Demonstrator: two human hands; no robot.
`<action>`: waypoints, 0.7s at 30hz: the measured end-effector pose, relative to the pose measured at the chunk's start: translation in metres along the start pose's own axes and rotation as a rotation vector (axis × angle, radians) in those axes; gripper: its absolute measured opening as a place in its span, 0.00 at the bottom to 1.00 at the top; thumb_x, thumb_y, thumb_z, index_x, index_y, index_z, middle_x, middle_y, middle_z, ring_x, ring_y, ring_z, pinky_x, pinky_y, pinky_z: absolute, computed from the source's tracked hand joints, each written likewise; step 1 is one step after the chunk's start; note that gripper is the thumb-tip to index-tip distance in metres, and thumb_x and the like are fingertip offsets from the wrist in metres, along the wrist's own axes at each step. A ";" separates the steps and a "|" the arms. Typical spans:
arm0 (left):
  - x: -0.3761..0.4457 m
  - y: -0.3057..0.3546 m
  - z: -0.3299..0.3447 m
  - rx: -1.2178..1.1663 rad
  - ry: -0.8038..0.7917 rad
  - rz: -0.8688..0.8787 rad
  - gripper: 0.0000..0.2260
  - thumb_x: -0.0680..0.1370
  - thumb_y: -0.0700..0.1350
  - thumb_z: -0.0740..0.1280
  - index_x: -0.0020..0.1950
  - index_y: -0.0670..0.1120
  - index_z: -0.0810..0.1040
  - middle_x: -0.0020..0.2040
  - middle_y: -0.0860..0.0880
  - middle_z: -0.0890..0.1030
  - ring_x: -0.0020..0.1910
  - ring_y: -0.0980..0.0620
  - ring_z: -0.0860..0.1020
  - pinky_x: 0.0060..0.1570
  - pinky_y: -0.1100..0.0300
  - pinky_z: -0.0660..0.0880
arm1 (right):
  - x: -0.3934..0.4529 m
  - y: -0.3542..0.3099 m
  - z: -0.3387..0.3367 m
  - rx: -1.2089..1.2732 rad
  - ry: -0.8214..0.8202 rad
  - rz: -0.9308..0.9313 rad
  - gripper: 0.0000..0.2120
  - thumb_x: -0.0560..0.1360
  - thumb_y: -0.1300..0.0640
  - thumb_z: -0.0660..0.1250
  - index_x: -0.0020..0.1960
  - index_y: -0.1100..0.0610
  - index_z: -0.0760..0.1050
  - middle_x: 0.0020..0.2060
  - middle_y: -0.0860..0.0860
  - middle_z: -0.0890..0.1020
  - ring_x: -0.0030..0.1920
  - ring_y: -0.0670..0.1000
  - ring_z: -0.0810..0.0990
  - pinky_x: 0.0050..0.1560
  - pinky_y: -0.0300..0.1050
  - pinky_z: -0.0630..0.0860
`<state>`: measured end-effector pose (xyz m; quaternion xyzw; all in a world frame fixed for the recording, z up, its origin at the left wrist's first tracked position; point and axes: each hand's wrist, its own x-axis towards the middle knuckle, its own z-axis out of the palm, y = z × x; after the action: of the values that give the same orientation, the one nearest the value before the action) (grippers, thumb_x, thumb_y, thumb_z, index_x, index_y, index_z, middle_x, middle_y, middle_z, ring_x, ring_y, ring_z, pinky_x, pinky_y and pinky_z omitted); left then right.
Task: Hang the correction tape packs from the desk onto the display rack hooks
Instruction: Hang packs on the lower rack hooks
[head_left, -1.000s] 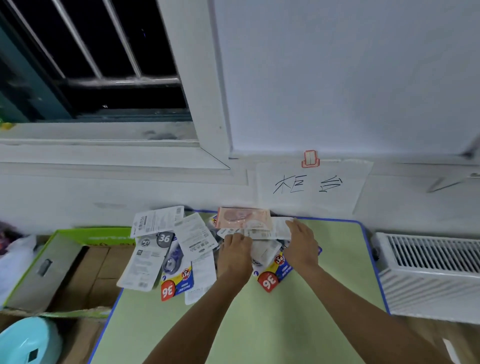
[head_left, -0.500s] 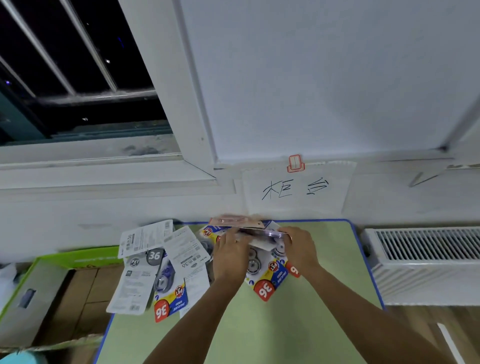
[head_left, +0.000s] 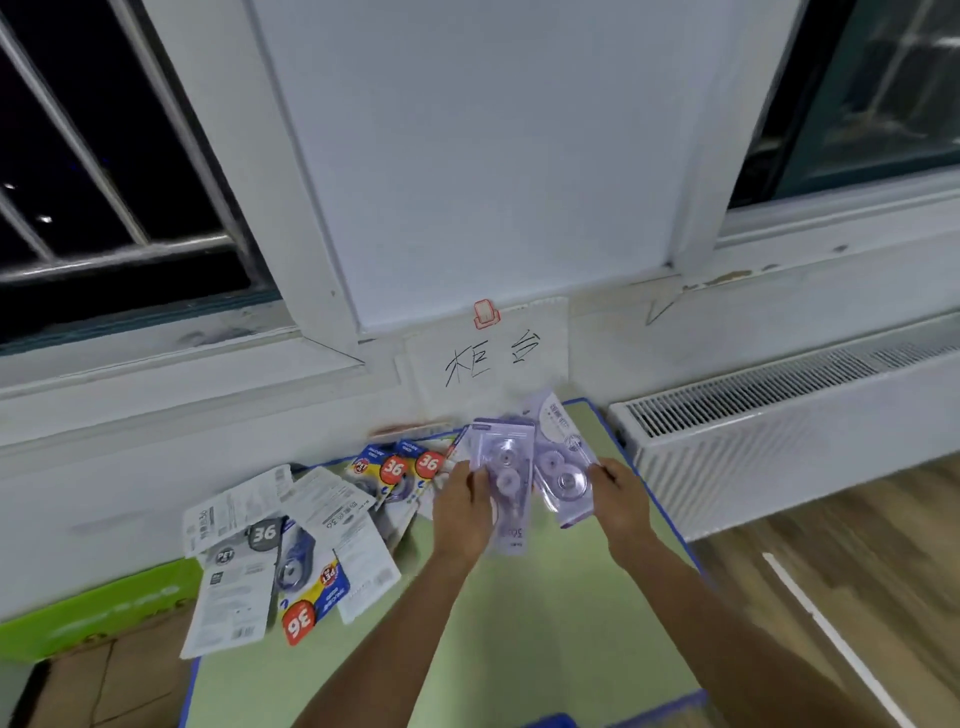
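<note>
Both hands are up off the pale green desk with blue edging (head_left: 519, 649), each with its own pack. Left hand (head_left: 460, 506) has fingers curled round the lower left edge of a pale purple clear-blister correction tape pack (head_left: 503, 483), thumb on its face. Right hand (head_left: 621, 501) pinches the right edge of a second purple correction tape pack (head_left: 563, 467), held a bit higher and tilted right. The two packs overlap slightly at their inner edges. Gripping by the edges keeps the top hang-holes free, probably so they can go straight onto hooks. No display rack in view, so judging this as the pick-up and sorting step, hanging not started.

The remaining packs, yellow-and-blue cards with red "36" circles (head_left: 410, 467) and grey-and-white ones (head_left: 234, 551), lie fanned on the desk's far left side.

Versus half a second ago: the hands were pressed low into the pile on one stack; now the purple packs are lifted and split, and the view has swung right, showing more of the white slotted radiator (head_left: 779, 431).
</note>
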<state>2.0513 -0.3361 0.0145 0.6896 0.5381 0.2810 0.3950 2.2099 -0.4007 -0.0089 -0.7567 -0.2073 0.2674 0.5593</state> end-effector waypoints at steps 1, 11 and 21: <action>-0.010 0.001 0.005 -0.051 -0.024 -0.037 0.09 0.83 0.43 0.57 0.43 0.45 0.69 0.38 0.48 0.73 0.43 0.46 0.73 0.38 0.57 0.61 | -0.011 0.004 -0.011 0.032 0.016 0.027 0.19 0.75 0.65 0.60 0.28 0.53 0.61 0.25 0.46 0.62 0.30 0.48 0.59 0.32 0.43 0.57; -0.103 0.043 0.066 -0.363 -0.277 -0.144 0.08 0.82 0.45 0.60 0.49 0.42 0.74 0.51 0.41 0.78 0.51 0.44 0.77 0.50 0.53 0.72 | -0.107 0.038 -0.140 0.322 0.148 0.144 0.16 0.76 0.55 0.68 0.46 0.70 0.75 0.36 0.61 0.76 0.38 0.56 0.74 0.38 0.49 0.72; -0.211 0.126 0.136 -0.511 -0.620 -0.111 0.07 0.80 0.36 0.60 0.42 0.41 0.70 0.38 0.40 0.71 0.36 0.47 0.69 0.34 0.54 0.64 | -0.192 0.060 -0.283 0.529 0.441 0.131 0.07 0.73 0.62 0.71 0.47 0.67 0.79 0.37 0.60 0.83 0.32 0.56 0.83 0.29 0.51 0.79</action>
<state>2.1716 -0.5865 0.0570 0.5913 0.3427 0.1625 0.7117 2.2431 -0.7440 0.0327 -0.6367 0.0440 0.1775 0.7491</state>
